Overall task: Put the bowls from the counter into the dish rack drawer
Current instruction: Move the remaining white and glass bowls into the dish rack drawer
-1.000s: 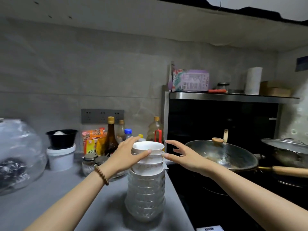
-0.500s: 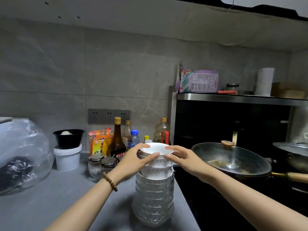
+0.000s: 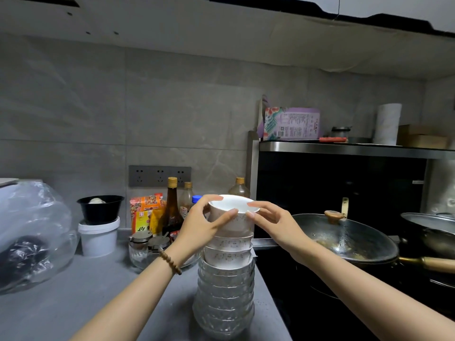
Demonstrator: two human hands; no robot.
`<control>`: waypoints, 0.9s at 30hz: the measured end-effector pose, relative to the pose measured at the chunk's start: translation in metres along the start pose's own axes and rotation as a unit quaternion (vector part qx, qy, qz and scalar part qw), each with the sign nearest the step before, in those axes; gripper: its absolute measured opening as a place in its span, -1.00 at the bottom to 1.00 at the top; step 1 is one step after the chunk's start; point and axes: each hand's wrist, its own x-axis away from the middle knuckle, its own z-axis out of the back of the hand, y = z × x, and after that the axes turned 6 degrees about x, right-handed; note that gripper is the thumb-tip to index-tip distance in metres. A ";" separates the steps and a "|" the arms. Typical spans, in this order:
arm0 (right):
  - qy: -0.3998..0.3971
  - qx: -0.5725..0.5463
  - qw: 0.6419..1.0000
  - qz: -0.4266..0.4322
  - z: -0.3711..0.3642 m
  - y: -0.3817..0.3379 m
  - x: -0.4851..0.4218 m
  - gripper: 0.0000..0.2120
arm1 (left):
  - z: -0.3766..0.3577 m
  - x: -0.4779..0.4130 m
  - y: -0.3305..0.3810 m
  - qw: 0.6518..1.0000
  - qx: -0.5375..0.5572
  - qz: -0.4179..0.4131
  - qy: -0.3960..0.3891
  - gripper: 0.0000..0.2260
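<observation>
Top bowl sits between both hands: left hand and right hand pinch its rim from opposite sides. It possibly touches the stack on the counter.

top bowl: white, slightly tilted, gripped at the rim from both sides.
left hand: curled round the bowl's left side.
right hand: fingertips pinched on the right rim.
stack: nested bowls, stood upright on the grey desk beside the wok.
</observation>
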 end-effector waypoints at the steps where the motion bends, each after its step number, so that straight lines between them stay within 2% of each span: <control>1: 0.009 0.004 1.000 0.009 0.004 -0.005 0.001 -0.77 | -0.005 -0.001 0.006 1.000 0.010 -0.013 0.009 -0.42; 4: 0.035 0.022 0.999 0.027 0.024 -0.021 0.009 -0.85 | -0.025 0.000 0.026 0.997 0.050 -0.050 0.024 -0.45; 7: 0.048 0.079 0.995 0.025 0.058 -0.034 0.029 -0.89 | -0.056 0.003 0.041 0.994 0.097 -0.047 0.002 -0.45; 10: 0.060 0.141 0.988 0.031 0.097 -0.043 0.064 -0.82 | -0.100 0.010 0.052 0.993 0.116 -0.025 -0.024 -0.32; 14: 0.086 0.124 0.988 0.027 0.149 -0.038 0.126 -0.76 | -0.170 0.035 0.063 0.979 0.161 0.049 -0.118 -0.11; 19: 0.148 0.141 0.978 -0.041 0.214 -0.006 0.208 -0.70 | -0.263 0.087 0.055 0.952 0.194 0.113 -0.207 -0.17; 24: 0.153 0.140 0.966 -0.153 0.259 0.034 0.281 -0.75 | -0.345 0.137 0.029 0.917 0.209 0.188 -0.283 -0.26; 27: 0.151 0.134 0.954 -0.220 0.277 0.063 0.320 -0.66 | -0.384 0.169 0.007 0.891 0.224 0.230 -0.321 -0.35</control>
